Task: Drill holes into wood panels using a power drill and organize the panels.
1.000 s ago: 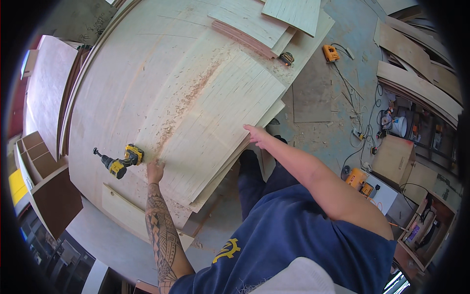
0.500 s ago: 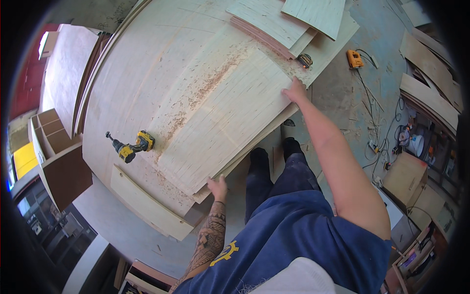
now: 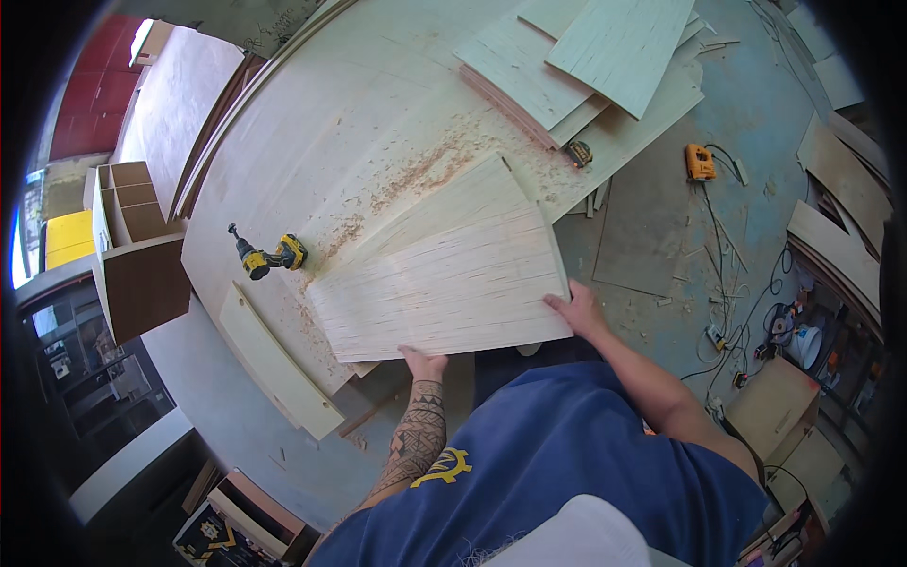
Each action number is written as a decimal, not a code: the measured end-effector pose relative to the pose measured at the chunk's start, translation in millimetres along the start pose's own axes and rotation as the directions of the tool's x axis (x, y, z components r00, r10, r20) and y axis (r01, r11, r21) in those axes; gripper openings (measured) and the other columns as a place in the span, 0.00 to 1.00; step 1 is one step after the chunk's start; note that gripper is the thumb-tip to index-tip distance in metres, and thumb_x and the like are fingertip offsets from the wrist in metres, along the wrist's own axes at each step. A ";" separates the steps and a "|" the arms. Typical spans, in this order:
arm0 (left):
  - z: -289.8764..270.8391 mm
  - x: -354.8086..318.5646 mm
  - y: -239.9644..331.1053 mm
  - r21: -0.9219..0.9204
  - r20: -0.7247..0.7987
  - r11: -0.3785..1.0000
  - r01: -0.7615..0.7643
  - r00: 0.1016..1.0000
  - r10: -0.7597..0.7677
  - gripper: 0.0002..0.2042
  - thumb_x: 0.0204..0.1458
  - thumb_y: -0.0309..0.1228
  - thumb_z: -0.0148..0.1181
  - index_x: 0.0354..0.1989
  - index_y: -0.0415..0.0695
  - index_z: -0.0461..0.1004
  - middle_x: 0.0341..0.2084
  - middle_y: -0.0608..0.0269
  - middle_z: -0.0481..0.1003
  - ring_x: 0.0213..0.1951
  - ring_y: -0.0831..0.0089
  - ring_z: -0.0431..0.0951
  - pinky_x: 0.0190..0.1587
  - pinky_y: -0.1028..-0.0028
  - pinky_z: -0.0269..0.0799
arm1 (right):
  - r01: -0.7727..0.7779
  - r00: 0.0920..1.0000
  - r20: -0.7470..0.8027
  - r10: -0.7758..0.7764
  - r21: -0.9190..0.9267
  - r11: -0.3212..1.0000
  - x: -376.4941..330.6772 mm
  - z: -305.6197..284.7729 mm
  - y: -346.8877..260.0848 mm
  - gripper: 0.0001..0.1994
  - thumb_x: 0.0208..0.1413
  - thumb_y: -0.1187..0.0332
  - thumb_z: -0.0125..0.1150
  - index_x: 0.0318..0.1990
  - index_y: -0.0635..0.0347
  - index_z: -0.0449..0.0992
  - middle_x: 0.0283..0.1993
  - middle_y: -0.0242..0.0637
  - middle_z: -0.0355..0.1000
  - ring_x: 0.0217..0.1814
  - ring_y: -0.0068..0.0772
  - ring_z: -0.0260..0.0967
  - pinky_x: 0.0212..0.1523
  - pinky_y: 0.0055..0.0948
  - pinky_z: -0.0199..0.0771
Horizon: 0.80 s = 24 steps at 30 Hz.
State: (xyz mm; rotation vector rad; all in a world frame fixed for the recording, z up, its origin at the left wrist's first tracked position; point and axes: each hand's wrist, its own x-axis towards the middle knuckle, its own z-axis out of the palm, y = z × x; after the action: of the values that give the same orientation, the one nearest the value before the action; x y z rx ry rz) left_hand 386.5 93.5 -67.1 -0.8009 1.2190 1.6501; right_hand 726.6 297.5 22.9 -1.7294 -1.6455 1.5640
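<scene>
A pale rectangular plywood panel [image 3: 444,283] lies between both of my hands, its right end jutting past the table edge toward me. My left hand [image 3: 423,363] grips its near long edge, thumb on top and the other fingers hidden beneath. At the right end, my right hand [image 3: 578,310] is closed on the near corner, thumb over the face. Under it another plywood panel [image 3: 472,189] shows at the far side, set at a different angle. Left of the panels, a yellow and black cordless drill [image 3: 269,257] rests on the big plywood sheet [image 3: 274,151].
Wood shavings [image 3: 416,180] trail across the sheet. Stacked panels [image 3: 557,76] lie at the far right beside a tape measure [image 3: 578,153]. A narrow board with holes [image 3: 274,364] sits front left. An orange jigsaw [image 3: 700,163] and its cord are on the floor, right. A brown cabinet [image 3: 142,283] stands left.
The panel's right end has swung toward me with my right hand, uncovering the panel beneath. My left hand stays near the same corner. The view has shifted slightly.
</scene>
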 end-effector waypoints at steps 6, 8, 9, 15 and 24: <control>-52.5 2.8 38.2 0.716 0.384 0.385 -0.582 0.789 0.479 0.39 0.64 0.66 0.27 0.74 0.52 0.57 0.74 0.61 0.56 0.74 0.55 0.54 0.74 0.50 0.48 | 0.179 0.977 0.108 -0.183 0.050 0.983 -11.8 -7.1 -17.9 0.26 0.58 0.47 0.68 0.42 0.68 0.77 0.36 0.53 0.80 0.39 0.43 0.80 0.40 0.39 0.77; 67.6 -47.6 3.1 -0.225 0.197 0.943 -0.245 0.937 0.290 0.38 0.64 0.65 0.30 0.76 0.54 0.55 0.76 0.63 0.53 0.75 0.53 0.51 0.74 0.47 0.46 | 0.145 0.971 0.208 -0.114 -0.140 0.979 6.4 -26.8 56.8 0.31 0.60 0.39 0.61 0.43 0.67 0.76 0.38 0.51 0.80 0.38 0.42 0.80 0.39 0.37 0.77; 7.8 -59.3 66.7 0.436 0.422 0.566 -0.700 0.714 0.559 0.38 0.64 0.65 0.30 0.76 0.53 0.54 0.76 0.61 0.53 0.75 0.52 0.50 0.74 0.49 0.47 | 0.210 0.939 0.292 -0.180 -0.075 0.975 15.6 2.7 49.9 0.31 0.60 0.39 0.61 0.43 0.67 0.76 0.38 0.51 0.80 0.38 0.42 0.80 0.39 0.37 0.77; 70.9 -191.6 175.1 0.123 -0.040 0.560 -0.819 0.560 0.828 0.43 0.66 0.65 0.29 0.74 0.38 0.53 0.73 0.51 0.55 0.71 0.52 0.59 0.72 0.57 0.56 | -0.646 0.762 0.362 0.537 0.368 0.669 106.7 44.2 108.9 0.37 0.62 0.35 0.53 0.63 0.61 0.67 0.51 0.51 0.77 0.43 0.48 0.78 0.52 0.47 0.75; 63.0 -275.6 254.5 0.781 0.408 -0.261 -0.567 0.148 0.901 0.34 0.67 0.59 0.45 0.51 0.32 0.75 0.42 0.56 0.79 0.40 0.65 0.77 0.44 0.65 0.75 | -0.617 0.768 0.363 0.528 0.638 0.460 199.1 87.7 44.0 0.38 0.65 0.49 0.55 0.74 0.62 0.51 0.67 0.63 0.63 0.68 0.58 0.64 0.73 0.61 0.50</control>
State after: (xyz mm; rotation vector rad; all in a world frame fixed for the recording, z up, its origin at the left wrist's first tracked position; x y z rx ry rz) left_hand 256.8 48.9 287.7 0.7497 2.9690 1.2607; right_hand 630.8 412.0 -141.4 -1.7724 -0.2256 2.2198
